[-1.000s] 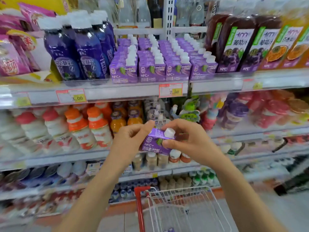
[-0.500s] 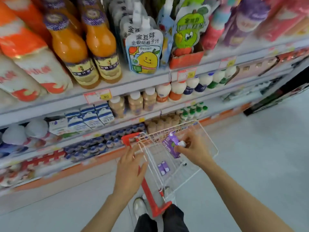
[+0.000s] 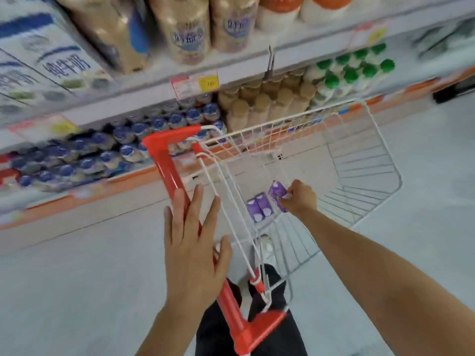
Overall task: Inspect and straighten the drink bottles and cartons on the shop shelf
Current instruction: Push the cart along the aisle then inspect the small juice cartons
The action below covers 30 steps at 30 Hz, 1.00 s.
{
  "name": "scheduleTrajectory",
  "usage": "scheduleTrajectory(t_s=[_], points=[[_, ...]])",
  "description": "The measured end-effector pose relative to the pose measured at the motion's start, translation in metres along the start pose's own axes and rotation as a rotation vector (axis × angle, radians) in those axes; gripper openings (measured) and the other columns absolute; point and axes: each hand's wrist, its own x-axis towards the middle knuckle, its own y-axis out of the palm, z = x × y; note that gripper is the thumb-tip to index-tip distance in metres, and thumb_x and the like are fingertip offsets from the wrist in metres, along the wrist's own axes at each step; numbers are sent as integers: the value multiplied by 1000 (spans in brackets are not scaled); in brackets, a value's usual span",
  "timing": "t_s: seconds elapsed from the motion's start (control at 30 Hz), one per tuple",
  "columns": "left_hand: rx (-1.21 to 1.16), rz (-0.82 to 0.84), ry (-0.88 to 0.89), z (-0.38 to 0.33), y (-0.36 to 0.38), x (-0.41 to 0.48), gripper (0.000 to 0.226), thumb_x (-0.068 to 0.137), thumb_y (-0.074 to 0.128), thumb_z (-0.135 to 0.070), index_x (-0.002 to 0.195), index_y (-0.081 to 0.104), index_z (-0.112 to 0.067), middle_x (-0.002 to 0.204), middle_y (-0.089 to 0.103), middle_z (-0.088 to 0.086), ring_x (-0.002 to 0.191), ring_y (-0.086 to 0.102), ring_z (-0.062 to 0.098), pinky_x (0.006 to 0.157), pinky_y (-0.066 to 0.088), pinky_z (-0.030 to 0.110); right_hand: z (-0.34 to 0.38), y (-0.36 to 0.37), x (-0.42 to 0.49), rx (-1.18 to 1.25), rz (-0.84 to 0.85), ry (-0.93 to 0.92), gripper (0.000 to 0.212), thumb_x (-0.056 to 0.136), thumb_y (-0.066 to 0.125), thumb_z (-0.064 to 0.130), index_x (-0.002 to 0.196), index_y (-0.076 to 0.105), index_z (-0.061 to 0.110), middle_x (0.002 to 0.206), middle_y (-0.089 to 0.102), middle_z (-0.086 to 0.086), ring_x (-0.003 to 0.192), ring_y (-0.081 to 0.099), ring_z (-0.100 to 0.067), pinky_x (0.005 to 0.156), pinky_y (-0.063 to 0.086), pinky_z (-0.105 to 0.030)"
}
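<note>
While your left hand [image 3: 191,242] lies flat over the cart's red handle [image 3: 167,170], fingers straight and a bit spread, your right hand [image 3: 300,199] is down inside the white wire basket [image 3: 372,155] with its fingers curled round a small purple carton [image 3: 277,195]. That carton sits low in the basket, just beside two more purple cartons [image 3: 259,210] lying on the bottom; can't tell if they touch. Behind the cart, the lowest shelf holds blue-capped bottles [image 3: 141,132], tan bottles [image 3: 259,104] and green-capped bottles [image 3: 352,73], all pretty blurry.
</note>
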Motion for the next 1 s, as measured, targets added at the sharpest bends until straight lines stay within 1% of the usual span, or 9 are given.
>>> scheduleTrajectory(t_s=[0.1,0.27,0.43,0.5,0.6,0.73,0.87,0.93,1.0], points=[[-39,-21,-10,1,2,1,56,91,43,-26,146,47,-12,161,26,10,153,3,32,122,9,54,-4,24,23,-30,-3,37,34,83,72,21,105,62,-2,104,67,-24,103,64,-38,78,49,-36],[-22,-30,-22,-1,4,0,52,92,39,-17,142,52,-14,159,30,13,153,5,34,117,19,62,-3,47,44,-97,39,-2,13,81,66,12,85,55,7,83,62,-17,97,64,-37,70,42,-31],[2,-33,-30,-2,5,0,51,92,38,-17,140,54,-13,158,33,13,153,6,33,116,22,64,-7,47,48,-126,199,-48,17,80,70,11,82,53,10,85,61,-13,91,63,-32,61,39,-26],[12,-30,-32,-2,5,0,51,92,37,-17,140,54,-13,157,34,13,153,7,33,114,24,65,-7,39,45,-147,262,-75,18,84,69,17,92,58,5,94,60,-13,102,61,-33,69,45,-29],[51,-20,-40,-3,3,0,51,92,36,-19,140,55,-13,157,35,14,153,8,32,114,27,65,-3,23,35,-132,284,-111,39,88,67,19,122,57,4,123,62,-14,117,56,-33,93,48,-36],[106,43,-18,-1,-3,-1,50,97,36,-27,142,52,-13,159,31,14,153,9,33,116,25,60,22,-14,7,26,217,-201,37,93,64,22,128,58,10,130,62,-10,120,57,-28,98,47,-36],[160,137,38,4,-16,0,52,100,29,-32,142,51,-10,160,29,13,152,9,31,123,10,50,54,-54,-65,279,113,-397,36,99,57,21,133,55,10,134,60,-8,120,58,-26,101,46,-37],[199,165,74,7,-32,5,53,101,27,-32,140,54,-8,157,33,14,151,14,30,123,1,43,61,-63,-116,328,89,-508,43,101,52,27,141,47,13,144,51,-6,129,51,-23,106,43,-38],[234,189,119,11,-48,12,53,101,26,-33,138,56,-8,154,39,15,148,19,32,122,-1,40,64,-60,-165,350,86,-604,55,102,45,39,151,33,16,157,34,-4,142,34,-19,116,31,-33]])
